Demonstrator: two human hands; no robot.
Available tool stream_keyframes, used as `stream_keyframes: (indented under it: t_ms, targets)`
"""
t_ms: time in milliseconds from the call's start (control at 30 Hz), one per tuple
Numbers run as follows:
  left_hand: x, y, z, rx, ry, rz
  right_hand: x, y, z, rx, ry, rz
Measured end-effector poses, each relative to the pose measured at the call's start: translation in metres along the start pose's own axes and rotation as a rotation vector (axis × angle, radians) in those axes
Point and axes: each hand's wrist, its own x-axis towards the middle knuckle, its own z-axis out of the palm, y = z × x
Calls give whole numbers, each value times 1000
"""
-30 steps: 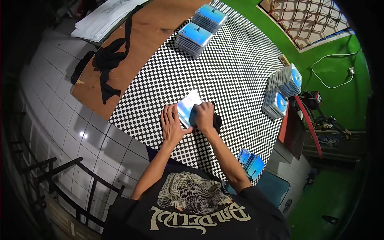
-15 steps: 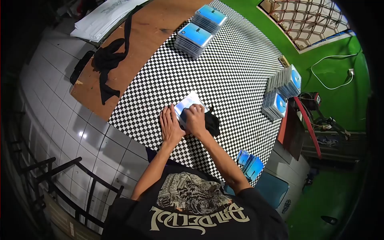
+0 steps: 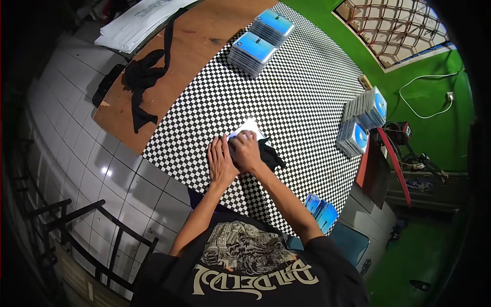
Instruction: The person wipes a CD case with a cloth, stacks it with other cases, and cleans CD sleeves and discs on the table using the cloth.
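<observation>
A CD or DVD case (image 3: pixel 250 126), its top shining white under the light, lies flat on the checkered table cover (image 3: pixel 204 107). My left hand (image 3: pixel 222 165) rests along the case's left edge, fingers stretched out and pointing away from me. Curled over the case, my right hand (image 3: pixel 245 152) grips a bunched black cloth (image 3: pixel 272 155) and presses it to the surface. Part of the cloth trails out to the right of that hand. Both hands hide most of the case's near half.
Stacked blue-covered cases (image 3: pixel 253 48) stand at the far edge. More stacked disc cases (image 3: pixel 353 135) are at the right edge, and several blue sleeves (image 3: pixel 322 212) lie near my right elbow. A black strip of fabric (image 3: pixel 146 77) lies on brown board at left.
My right hand has shifted slightly over the case with the black cloth, whose loose end now lies differently. The left hand stays at the case's edge. The whole view has shifted a little.
</observation>
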Motion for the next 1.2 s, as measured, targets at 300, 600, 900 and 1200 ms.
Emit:
stream_keyframes:
  t_ms: [300, 600, 900, 1200]
  targets:
    - [-3, -2, -10, -89, -36, 9, 16, 43, 17, -163, 151, 185]
    - [-1, -14, 4, 15, 96, 129, -3, -6, 7, 15, 24, 6]
    - [1, -13, -14, -121, -55, 72, -3, -2, 20, -4, 51, 103]
    - [1, -19, -9, -199, 13, 84, 1, -19, 21, 74, 12, 3]
